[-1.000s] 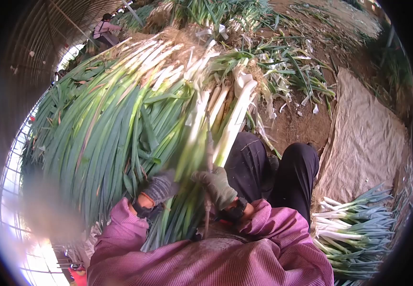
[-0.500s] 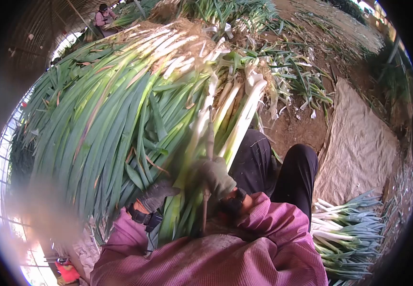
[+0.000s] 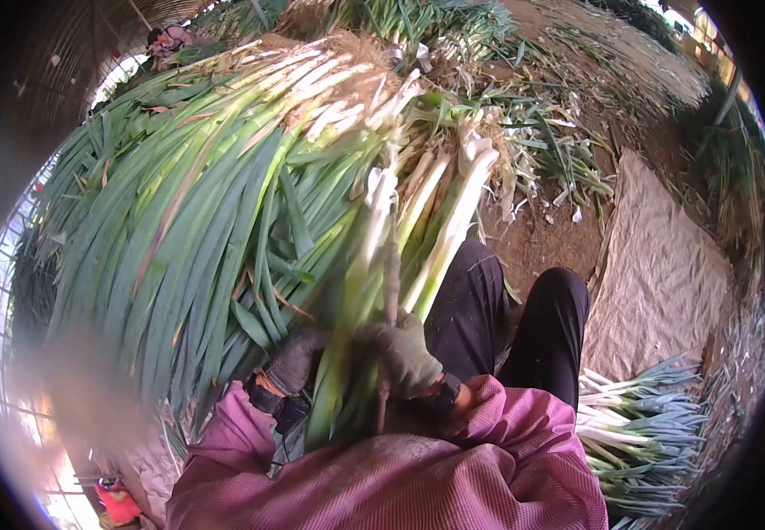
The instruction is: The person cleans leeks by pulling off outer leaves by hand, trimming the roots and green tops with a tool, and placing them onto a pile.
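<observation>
My right hand (image 3: 407, 353), in a grey glove, is closed round the leek stalks and a thin brown stick (image 3: 391, 274) in front of my chest; its fingertips are partly hidden. On the left side of the same stalks is my left hand (image 3: 294, 360), in a dark glove, its fingers blurred and partly hidden behind the leaves. The held leeks (image 3: 369, 234) stand with white ends pointing away from me and green leaves towards my lap. Thick white leeks (image 3: 458, 212) lie just right of them. A large heap of long leeks (image 3: 197, 203) spreads out on the left.
A brown cloth sheet (image 3: 656, 265) lies on the right, with a pile of leeks (image 3: 634, 433) at its near end. Leaf scraps (image 3: 559, 150) litter the soil ahead. Another person (image 3: 169, 41) is at the far left. A red object (image 3: 117, 503) is at the lower left.
The held stalks have shifted slightly, their white tops now lower and clearer. My right hand has turned slightly and moved a little right. The far person is bent lower and further left.
</observation>
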Demonstrator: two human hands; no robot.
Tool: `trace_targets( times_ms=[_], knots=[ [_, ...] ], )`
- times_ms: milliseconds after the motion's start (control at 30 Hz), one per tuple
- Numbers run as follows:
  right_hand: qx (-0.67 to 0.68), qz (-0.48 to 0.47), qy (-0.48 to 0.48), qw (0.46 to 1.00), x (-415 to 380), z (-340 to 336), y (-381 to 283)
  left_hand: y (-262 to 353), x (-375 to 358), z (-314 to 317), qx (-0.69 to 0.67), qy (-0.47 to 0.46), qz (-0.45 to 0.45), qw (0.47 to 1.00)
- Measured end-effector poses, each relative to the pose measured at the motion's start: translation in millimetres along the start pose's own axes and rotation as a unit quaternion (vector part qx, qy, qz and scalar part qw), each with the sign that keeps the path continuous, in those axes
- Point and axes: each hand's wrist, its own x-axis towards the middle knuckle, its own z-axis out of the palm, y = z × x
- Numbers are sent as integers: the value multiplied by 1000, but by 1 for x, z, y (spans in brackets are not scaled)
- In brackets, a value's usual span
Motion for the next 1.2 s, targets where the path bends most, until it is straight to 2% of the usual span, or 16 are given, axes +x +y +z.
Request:
trace_targets(
  times_ms=[67, 167, 267, 367, 567, 667, 767, 800, 867, 933, 967, 1033, 1067, 1100, 1133, 1200],
  knots=[
    [-45, -30, 3, 999, -7, 1, 19, -13, -1, 0, -8, 43, -20, 999],
    [-78, -7, -7, 997, -5, -5, 19, -48, 2, -2, 113, 19, 73, 991],
    [-26, 42, 16, 999, 1, -9, -1, -31, -18, 32, 500, 57, 240, 830],
    [-46, 6, 24, 999, 6, -16, 8, -37, -21, 38, 660, 84, 146, 732],
    [-52, -1, 20, 998, 20, -19, 0, -48, -34, 53, 756, 111, 131, 632],
    [-55, 6, 42, 998, 15, -15, -14, -33, -39, 66, 779, 127, 78, 609],
    [-39, -10, 51, 998, 12, -23, -1, -25, -38, 69, 756, 120, 38, 643],
    [27, -64, 41, 997, 9, -23, -1, -24, -38, 68, 775, 104, 34, 622],
    [37, -39, 41, 998, -1, -26, -6, -13, -36, 60, 812, 72, 21, 579],
    [41, -15, 27, 999, -21, -23, -15, 19, -21, 49, 756, 126, 129, 630],
    [30, -7, 20, 999, -22, -23, -5, 26, -2, 31, 769, 172, 266, 555],
    [7, 8, 8, 1000, -24, -23, 16, 74, 34, 22, 772, 178, 169, 587],
    [16, 32, 7, 999, -31, -20, 13, 78, 61, -8, 775, 181, 227, 561],
    [-14, 53, 7, 998, -35, -19, 9, 94, 78, -17, 792, 166, 204, 551],
    [-43, 72, 6, 996, -38, -20, 4, 100, 95, -19, 836, 185, 220, 466],
    [-69, 92, 7, 993, -44, -22, -4, 105, 108, 1, 866, 182, 285, 367]
  ],
)
